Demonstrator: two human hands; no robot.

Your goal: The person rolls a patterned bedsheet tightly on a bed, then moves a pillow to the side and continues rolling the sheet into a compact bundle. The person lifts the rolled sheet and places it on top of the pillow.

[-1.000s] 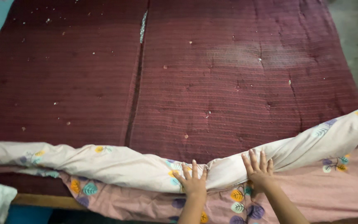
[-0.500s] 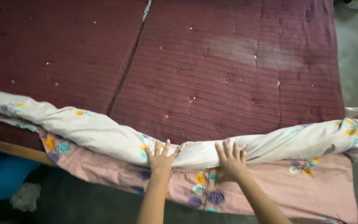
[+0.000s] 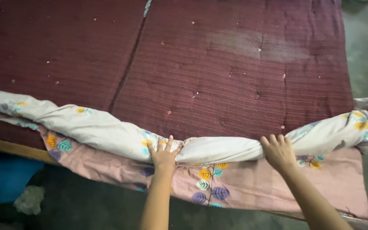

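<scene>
Floor (image 3: 86, 213): dark, nearest the camera, with a pale crumpled scrap (image 3: 30, 199) and a blue thing (image 3: 3, 179) at the lower left.
Bed frame (image 3: 15, 149): a wooden edge shows under the cloth at the left.
Hanging sheet part (image 3: 252, 187): pink cloth with orange, teal and purple leaf prints, draped over the near edge of the bed.
Left hand (image 3: 163, 154): fingers spread, palm flat on the rolled sheet near its middle; the grip is slack and wide, pressing rather than clasping.
Right hand (image 3: 279, 151): well to the right of the left hand, fingers curled over the top of the roll; the grip closes on the rolled sheet.
Rolled sheet (image 3: 218, 150): a long pale twisted bundle with leaf prints, lying along the near edge of the mattress from the left border to a bunched end at the right corner.
Mattress (image 3: 218, 72): maroon, ribbed, bare beyond the roll, dotted with small pale specks and a faded lighter patch at the upper right.
Seam (image 3: 128, 72): a dark line running away from the camera, splitting the mattress into two parts.
Far right: grey floor beside the bed.
</scene>
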